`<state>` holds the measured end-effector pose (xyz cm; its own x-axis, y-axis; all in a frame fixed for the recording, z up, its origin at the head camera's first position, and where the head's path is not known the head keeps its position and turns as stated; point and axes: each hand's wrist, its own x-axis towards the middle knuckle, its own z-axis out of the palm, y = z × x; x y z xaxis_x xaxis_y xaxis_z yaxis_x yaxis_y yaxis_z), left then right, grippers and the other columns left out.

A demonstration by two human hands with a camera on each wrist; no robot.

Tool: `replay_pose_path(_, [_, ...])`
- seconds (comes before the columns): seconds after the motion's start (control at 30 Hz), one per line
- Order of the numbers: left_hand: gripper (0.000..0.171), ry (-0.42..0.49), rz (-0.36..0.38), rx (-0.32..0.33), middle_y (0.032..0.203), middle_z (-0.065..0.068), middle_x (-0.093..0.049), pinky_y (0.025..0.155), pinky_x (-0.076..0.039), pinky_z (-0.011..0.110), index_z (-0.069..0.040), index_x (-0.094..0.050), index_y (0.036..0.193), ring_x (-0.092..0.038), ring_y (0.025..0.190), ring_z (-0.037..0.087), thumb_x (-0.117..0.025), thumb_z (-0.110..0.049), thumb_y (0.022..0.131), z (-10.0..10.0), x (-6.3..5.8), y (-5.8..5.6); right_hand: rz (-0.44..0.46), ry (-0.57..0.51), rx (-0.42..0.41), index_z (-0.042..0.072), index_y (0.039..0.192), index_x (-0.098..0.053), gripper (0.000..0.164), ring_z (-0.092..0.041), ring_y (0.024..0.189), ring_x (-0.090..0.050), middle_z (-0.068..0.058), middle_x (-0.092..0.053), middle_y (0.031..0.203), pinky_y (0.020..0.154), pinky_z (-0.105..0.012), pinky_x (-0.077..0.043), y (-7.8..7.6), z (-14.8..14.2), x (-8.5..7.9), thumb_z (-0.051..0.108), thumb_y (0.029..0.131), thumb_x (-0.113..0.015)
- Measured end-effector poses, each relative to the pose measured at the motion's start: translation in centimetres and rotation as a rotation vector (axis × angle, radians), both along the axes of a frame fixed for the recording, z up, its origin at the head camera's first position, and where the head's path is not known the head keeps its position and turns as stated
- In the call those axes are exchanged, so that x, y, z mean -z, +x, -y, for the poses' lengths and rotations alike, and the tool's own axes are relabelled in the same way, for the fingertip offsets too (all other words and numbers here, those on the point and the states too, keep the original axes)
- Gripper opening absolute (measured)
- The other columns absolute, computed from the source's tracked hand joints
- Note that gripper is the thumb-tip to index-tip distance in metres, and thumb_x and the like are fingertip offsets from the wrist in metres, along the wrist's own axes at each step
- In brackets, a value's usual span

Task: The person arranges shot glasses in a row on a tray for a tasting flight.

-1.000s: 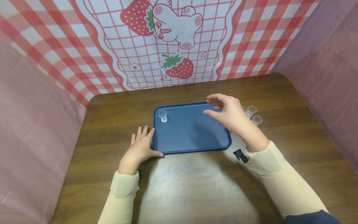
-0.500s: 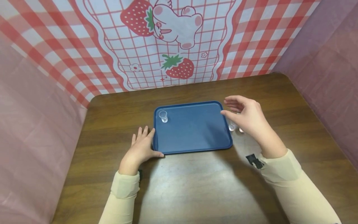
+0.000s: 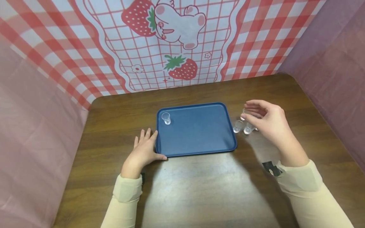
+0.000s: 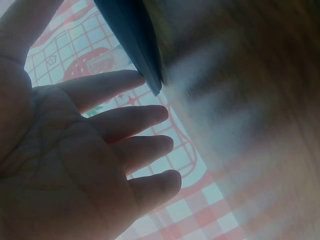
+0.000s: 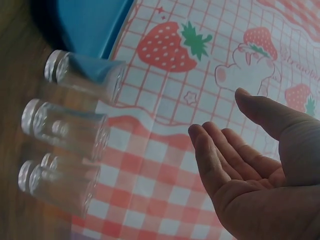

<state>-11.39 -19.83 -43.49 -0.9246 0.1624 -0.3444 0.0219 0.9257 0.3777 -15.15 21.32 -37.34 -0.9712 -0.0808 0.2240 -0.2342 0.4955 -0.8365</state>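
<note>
A blue tray (image 3: 196, 134) lies on the table, with one small clear shot glass (image 3: 166, 118) upright near its back left corner. My left hand (image 3: 144, 150) rests at the tray's left edge, fingers spread and thumb by the front corner; in the left wrist view its index fingertip meets the tray edge (image 4: 137, 47). Right of the tray stand several more shot glasses (image 3: 238, 126), partly hidden by my right hand (image 3: 268, 122). That hand hovers over them, fingers gently bent, thumb apart. The right wrist view shows nothing in its grasp and the glasses (image 5: 67, 129) beside it.
The wooden table (image 3: 188, 190) carries the tray and the glasses. Behind it hangs a red-and-white checked cloth (image 3: 262, 41) with strawberries. Pink cloth walls (image 3: 34, 142) close off the left and right sides.
My right hand has moved right, from above the tray to above the glasses beside it. My left hand, the tray and the glass on it have stayed in place.
</note>
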Motion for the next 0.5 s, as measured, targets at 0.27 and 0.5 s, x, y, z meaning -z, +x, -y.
replay_pose_path(0.27, [0.119, -0.007, -0.001, 0.003, 0.164, 0.029, -0.010, 0.117, 0.000, 0.064, -0.002, -0.027, 0.160, 0.002, 0.150, 0.047, -0.092, -0.047, 0.071, -0.1, -0.1, 0.0, 0.009, -0.024, 0.041, -0.007, 0.122, -0.067, 0.041, 0.000, 0.095, -0.069, -0.023, -0.070, 0.114, 0.081, -0.017, -0.053, 0.4, -1.4, 0.6, 0.000, 0.085, -0.082])
replay_pose_path(0.5, [0.119, -0.005, -0.007, 0.007, 0.164, 0.029, -0.010, 0.116, 0.000, 0.064, -0.002, -0.027, 0.160, 0.002, 0.150, 0.047, -0.092, -0.047, 0.071, 0.0, -0.1, 0.0, 0.020, -0.053, 0.073, -0.008, 0.122, -0.067, 0.040, -0.005, 0.095, -0.071, -0.011, -0.073, 0.109, 0.079, -0.017, -0.054, 0.3, -2.5, 1.3, 0.002, 0.086, -0.081])
